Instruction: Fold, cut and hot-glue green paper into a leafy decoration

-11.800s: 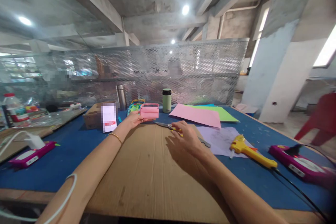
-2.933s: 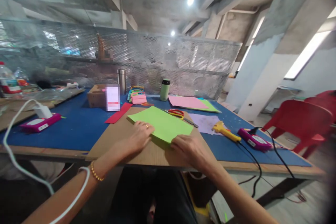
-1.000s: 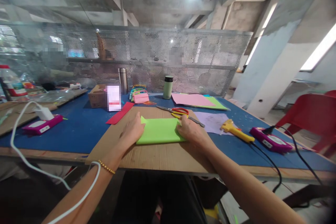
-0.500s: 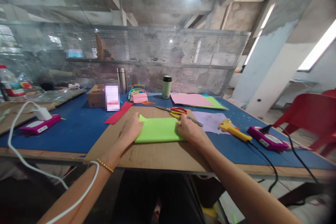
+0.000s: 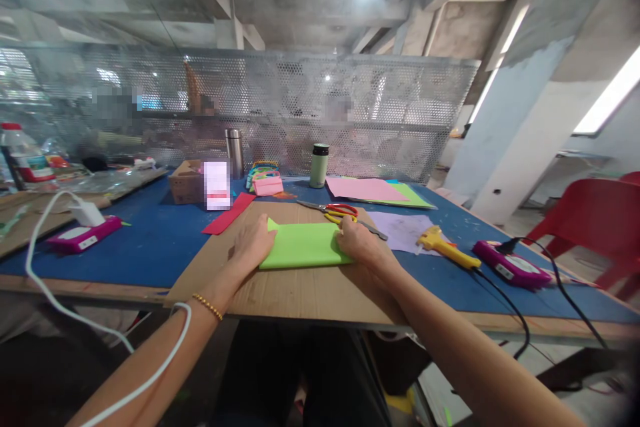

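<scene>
A folded bright green sheet [image 5: 306, 245], perhaps felt or foam, lies on a piece of brown cardboard [image 5: 300, 297] in front of me. My left hand [image 5: 254, 240] grips its left end, the fingers closed on the edge. At the opposite end my right hand [image 5: 357, 240] pinches the sheet's upper right corner. Just behind the sheet are scissors with red handles [image 5: 345, 209] and a yellow-handled tool [image 5: 341, 219] whose grey blade passes behind my right hand. A white cable lies across my left forearm.
To the right are a lilac sheet [image 5: 400, 228], a yellow glue gun [image 5: 447, 248] with a black cord and a purple power strip [image 5: 511, 264]. Behind stand a green bottle [image 5: 319, 167], pink sheets [image 5: 365, 189], a small pink bag [image 5: 267, 184], a red strip [image 5: 230, 213] and a cardboard box [image 5: 184, 183].
Both hands keep their hold on the green sheet, which stays on the cardboard. The whole view has shifted slightly; nothing else has visibly moved.
</scene>
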`<state>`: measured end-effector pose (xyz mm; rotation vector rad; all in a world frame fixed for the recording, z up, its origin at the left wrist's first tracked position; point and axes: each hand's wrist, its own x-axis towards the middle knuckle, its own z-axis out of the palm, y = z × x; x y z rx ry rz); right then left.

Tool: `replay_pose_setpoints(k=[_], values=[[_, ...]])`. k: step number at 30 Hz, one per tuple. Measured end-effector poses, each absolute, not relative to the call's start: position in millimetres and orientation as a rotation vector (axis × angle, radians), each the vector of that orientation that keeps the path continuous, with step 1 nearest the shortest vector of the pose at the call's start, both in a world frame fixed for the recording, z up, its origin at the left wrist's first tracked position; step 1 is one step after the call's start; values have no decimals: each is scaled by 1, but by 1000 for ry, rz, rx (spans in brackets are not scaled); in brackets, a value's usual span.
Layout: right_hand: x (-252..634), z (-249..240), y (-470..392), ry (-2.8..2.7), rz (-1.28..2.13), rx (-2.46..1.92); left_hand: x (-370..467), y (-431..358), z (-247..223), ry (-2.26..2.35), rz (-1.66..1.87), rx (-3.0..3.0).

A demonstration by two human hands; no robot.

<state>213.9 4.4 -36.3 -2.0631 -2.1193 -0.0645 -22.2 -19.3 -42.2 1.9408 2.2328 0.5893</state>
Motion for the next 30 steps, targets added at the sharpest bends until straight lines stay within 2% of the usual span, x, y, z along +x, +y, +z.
replay_pose_setpoints(k=[15,30], values=[[213,-39,4,-2161,-110,-2050,-16,-22,-39,2274,371,2012],[223,-41,-28,-2190,-78,-1962,-19,-46,-45,2189,381,2055]])
